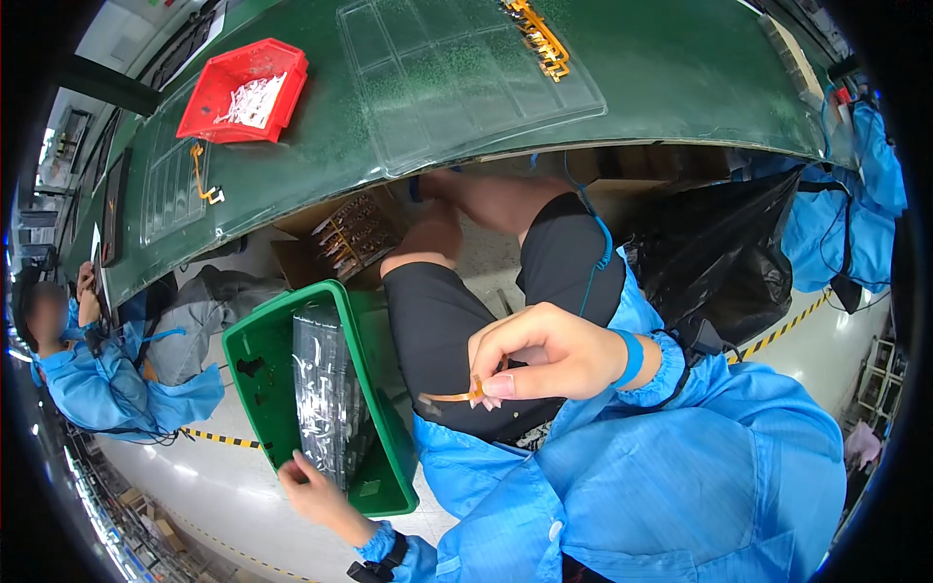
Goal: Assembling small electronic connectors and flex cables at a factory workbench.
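Strip, thin and orange, is pinched between the right hand's thumb and finger. On my remote feed, its long axis runs nearly level from those fingertips, free end pointing left. The left hand is beside a green bin of clear trays; I cannot tell whether it grips anything.

Green bench with a glossy top, red open bin toward its left, large clear compartmented tray lying flat, smaller clear tray near the bin, long dark bar near the left end.
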The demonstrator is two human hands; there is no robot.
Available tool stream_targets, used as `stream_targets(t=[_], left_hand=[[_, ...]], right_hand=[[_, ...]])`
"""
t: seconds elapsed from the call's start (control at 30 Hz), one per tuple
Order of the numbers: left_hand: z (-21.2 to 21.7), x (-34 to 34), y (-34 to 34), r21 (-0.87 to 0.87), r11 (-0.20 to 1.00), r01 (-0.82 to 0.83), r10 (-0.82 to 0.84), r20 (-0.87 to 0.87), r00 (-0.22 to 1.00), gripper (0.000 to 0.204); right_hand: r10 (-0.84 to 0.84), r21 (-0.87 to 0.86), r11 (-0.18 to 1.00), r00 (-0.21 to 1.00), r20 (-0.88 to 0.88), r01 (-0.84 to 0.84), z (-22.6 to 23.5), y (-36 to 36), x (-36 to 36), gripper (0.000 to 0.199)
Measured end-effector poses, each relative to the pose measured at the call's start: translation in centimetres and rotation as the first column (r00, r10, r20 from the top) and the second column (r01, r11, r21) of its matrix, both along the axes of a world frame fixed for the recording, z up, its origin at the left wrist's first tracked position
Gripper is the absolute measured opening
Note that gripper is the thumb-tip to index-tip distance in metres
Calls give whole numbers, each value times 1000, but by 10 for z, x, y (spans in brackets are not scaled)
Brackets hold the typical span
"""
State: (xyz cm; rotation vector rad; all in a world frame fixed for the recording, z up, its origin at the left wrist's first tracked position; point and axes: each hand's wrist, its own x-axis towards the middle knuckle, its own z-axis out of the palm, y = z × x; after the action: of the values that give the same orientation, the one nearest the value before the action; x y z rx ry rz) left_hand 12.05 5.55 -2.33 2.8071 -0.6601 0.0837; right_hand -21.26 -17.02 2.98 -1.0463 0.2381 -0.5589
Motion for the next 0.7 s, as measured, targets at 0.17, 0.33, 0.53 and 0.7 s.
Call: stream_targets(t=[0.17, 0.33, 0.53, 0.7], left_hand=[[32, -124, -90, -840, 534, 100, -815, -480, 324, 67], [33, -139, -94, -819, 571, 52, -815, -573, -84, 41], [43, -153, -104, -850, 519, -92, -854, -520, -23, 26], [48, -153, -115, -890, 452, 56, -888, -455, -71, 23]], right_hand=[[26, -7, 1000, 1000, 17, -26, -3, 1, -1, 15], [40, -92, 995, 999, -2, -40, 0, 3, -8, 14], [16, -203, 979, 996, -89, -34, -3, -7, -24, 15], [-474, -734, 640, 869, -145, 226, -17, -19, -31, 22]])
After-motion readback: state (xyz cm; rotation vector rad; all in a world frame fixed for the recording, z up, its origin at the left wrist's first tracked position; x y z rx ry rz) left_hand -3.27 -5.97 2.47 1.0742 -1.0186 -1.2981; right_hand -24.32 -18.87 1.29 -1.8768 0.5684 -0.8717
